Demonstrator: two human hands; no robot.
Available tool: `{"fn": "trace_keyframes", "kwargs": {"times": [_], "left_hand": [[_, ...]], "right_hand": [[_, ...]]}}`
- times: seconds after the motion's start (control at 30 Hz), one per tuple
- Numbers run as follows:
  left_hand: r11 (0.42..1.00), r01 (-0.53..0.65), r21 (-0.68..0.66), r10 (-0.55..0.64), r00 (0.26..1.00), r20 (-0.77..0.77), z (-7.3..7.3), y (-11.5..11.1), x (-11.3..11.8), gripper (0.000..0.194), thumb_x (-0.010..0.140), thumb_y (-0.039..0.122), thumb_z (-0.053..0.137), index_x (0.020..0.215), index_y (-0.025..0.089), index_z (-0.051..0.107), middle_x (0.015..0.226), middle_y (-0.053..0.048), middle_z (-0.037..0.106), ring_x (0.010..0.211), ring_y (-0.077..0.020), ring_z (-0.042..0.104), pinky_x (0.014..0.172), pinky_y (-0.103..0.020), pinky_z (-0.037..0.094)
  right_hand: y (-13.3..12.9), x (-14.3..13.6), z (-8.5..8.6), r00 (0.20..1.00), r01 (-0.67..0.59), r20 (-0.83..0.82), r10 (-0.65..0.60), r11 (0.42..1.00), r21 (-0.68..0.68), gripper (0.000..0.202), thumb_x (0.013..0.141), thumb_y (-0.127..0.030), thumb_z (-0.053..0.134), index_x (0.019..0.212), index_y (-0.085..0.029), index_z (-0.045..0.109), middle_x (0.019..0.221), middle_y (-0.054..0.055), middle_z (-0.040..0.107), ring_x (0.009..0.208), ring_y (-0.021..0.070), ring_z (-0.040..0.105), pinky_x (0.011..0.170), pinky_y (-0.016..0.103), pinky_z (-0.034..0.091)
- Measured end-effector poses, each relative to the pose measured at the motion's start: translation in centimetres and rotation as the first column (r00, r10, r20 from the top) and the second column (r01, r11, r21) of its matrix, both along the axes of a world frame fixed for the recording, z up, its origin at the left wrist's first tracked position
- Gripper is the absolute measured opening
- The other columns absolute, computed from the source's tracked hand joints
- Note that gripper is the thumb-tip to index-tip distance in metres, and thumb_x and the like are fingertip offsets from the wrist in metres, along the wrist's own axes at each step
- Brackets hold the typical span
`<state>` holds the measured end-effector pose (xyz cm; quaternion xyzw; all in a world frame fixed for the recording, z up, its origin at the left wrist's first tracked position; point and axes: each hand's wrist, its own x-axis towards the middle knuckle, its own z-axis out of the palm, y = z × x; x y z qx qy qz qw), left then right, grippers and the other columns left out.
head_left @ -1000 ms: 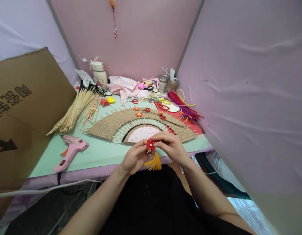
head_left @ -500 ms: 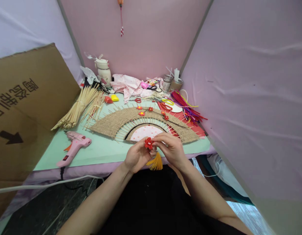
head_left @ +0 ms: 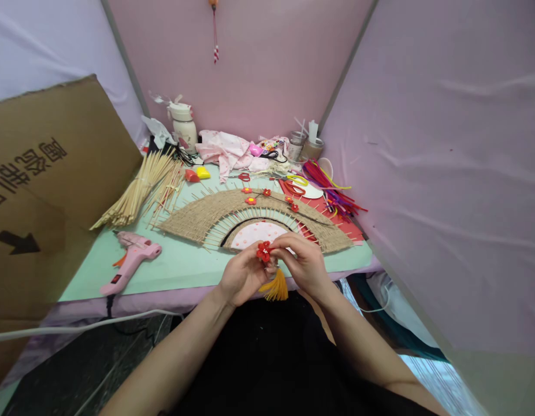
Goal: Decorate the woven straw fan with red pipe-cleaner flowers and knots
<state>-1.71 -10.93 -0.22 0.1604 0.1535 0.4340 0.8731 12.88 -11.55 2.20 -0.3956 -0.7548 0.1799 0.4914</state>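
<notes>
A small red flower point(head_left: 263, 252) with a pale centre is held between my hands, just above the table's front edge. My left hand point(head_left: 242, 273) is closed around its lower left side. With thumb and forefinger together, my right hand point(head_left: 303, 261) pinches at the flower's right edge. Behind them lies a woven fan point(head_left: 189, 222) of twine and thin sticks, with a pink dotted panel point(head_left: 254, 236) at its lower middle. Several red and yellow flowers point(head_left: 251, 201) and a dark twig sit on its upper part. A yellow tassel point(head_left: 276, 286) hangs below my hands.
A pink glue gun point(head_left: 133, 260) lies at the left, its cable running off the table. Bundled sticks point(head_left: 140, 193) are beside a cardboard box point(head_left: 55, 190). Scissors point(head_left: 297, 180), pipe cleaners point(head_left: 332, 188), cloth point(head_left: 226, 151) and a bottle point(head_left: 184, 128) stand or lie at the back.
The red flower has tipped slightly and sits a touch higher. Both hands keep nearly the same place and hold; the fan and tools have not moved.
</notes>
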Motion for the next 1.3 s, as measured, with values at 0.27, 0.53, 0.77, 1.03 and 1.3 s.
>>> {"fn": "trace_keyframes", "kwargs": {"times": [0.27, 0.53, 0.77, 1.03, 1.3], "left_hand": [[0.947, -0.168, 0.274, 0.205, 0.972, -0.112, 0.4, 2.9, 0.1, 0.006, 0.081, 0.021, 0.061, 0.087, 0.019, 0.062, 0.085, -0.001, 0.06, 0.078, -0.0114, 0.053, 0.065, -0.023, 0.042], [0.921, -0.174, 0.349, 0.254, 0.947, -0.196, -0.8, 3.1, 0.7, 0.014, 0.078, 0.025, 0.065, 0.09, 0.019, 0.065, 0.085, -0.002, 0.06, 0.076, -0.0107, 0.052, 0.069, -0.023, 0.041], [0.859, -0.188, 0.477, 0.339, 0.906, -0.253, -1.0, 3.3, 0.6, 0.016, 0.082, 0.032, 0.061, 0.089, 0.018, 0.065, 0.085, -0.002, 0.058, 0.072, -0.0098, 0.049, 0.067, -0.023, 0.039], [0.832, -0.176, 0.526, 0.4, 0.848, -0.349, -1.4, 3.5, 0.1, 0.018, 0.08, 0.036, 0.064, 0.082, 0.017, 0.065, 0.079, -0.001, 0.057, 0.069, -0.0103, 0.046, 0.065, -0.024, 0.037], [0.958, 0.054, 0.282, -0.002, 0.983, -0.182, -0.2, 2.2, -0.9, 0.013, 0.076, 0.024, 0.067, 0.086, 0.016, 0.064, 0.075, -0.003, 0.056, 0.071, -0.0116, 0.051, 0.065, -0.024, 0.039]], "right_hand": [[1.9, -0.1, -0.2, 0.975, 0.118, -0.172, -0.139, 0.985, -0.129, 0.022, 0.084, -0.024, 0.059, 0.105, -0.025, 0.066, 0.096, 0.004, 0.067, 0.084, 0.0165, 0.062, 0.079, 0.032, 0.05], [1.8, -0.8, 0.3, 0.981, 0.157, -0.119, -0.154, 0.988, 0.012, 0.013, 0.085, -0.022, 0.058, 0.09, -0.024, 0.069, 0.09, 0.005, 0.069, 0.087, 0.0187, 0.063, 0.08, 0.035, 0.05], [1.8, -0.5, 0.0, 0.982, 0.177, -0.069, -0.176, 0.984, 0.007, 0.012, 0.087, -0.021, 0.055, 0.088, -0.022, 0.067, 0.087, 0.004, 0.069, 0.085, 0.0173, 0.063, 0.079, 0.031, 0.049], [2.6, 0.9, 0.3, 0.99, 0.076, -0.101, -0.098, 0.977, -0.201, 0.015, 0.087, -0.025, 0.055, 0.095, -0.021, 0.067, 0.092, 0.004, 0.069, 0.084, 0.0167, 0.063, 0.077, 0.03, 0.05], [2.1, 2.5, 2.4, 0.968, -0.145, 0.225, 0.114, 0.981, 0.126, 0.02, 0.088, -0.02, 0.055, 0.105, -0.024, 0.065, 0.102, 0.007, 0.065, 0.097, 0.0186, 0.06, 0.084, 0.035, 0.049]]}}
